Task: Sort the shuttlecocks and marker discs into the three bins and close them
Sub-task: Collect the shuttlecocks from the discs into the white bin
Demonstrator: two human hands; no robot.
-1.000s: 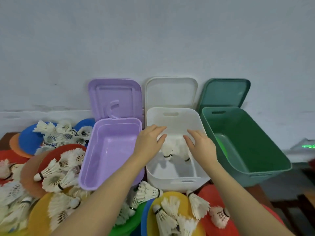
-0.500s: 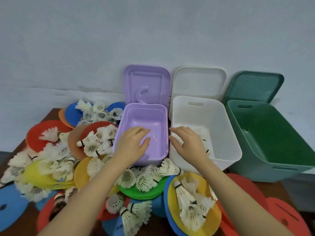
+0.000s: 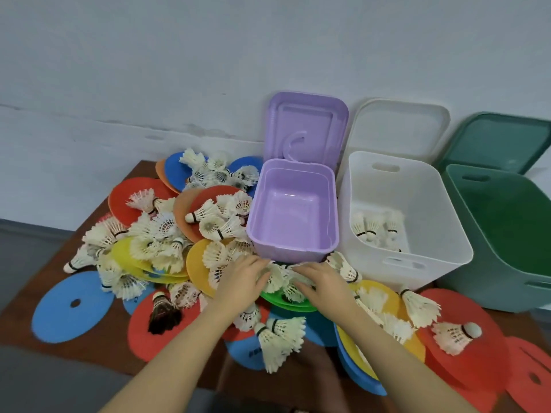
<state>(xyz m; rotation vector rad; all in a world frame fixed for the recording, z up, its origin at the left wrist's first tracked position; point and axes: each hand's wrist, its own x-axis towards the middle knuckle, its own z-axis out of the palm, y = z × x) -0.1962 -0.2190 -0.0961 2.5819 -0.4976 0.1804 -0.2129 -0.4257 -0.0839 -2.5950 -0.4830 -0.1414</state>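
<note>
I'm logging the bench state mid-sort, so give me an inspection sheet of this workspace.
Surface: brown table, mostly covered.
Job's things: purple bin empty, white bin holding a few shuttlecocks, green bin; all lids up. Marker discs and shuttlecocks scattered.
Clutter: one dark shuttlecock.
Grippers: left hand and right hand on the shuttlecock pile below the purple bin.
Cables: nothing seen.
Surroundings: pale wall.

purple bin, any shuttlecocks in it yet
No, the purple bin shows only its bare floor, while a few shuttlecocks lie in the white bin beside it.
</note>
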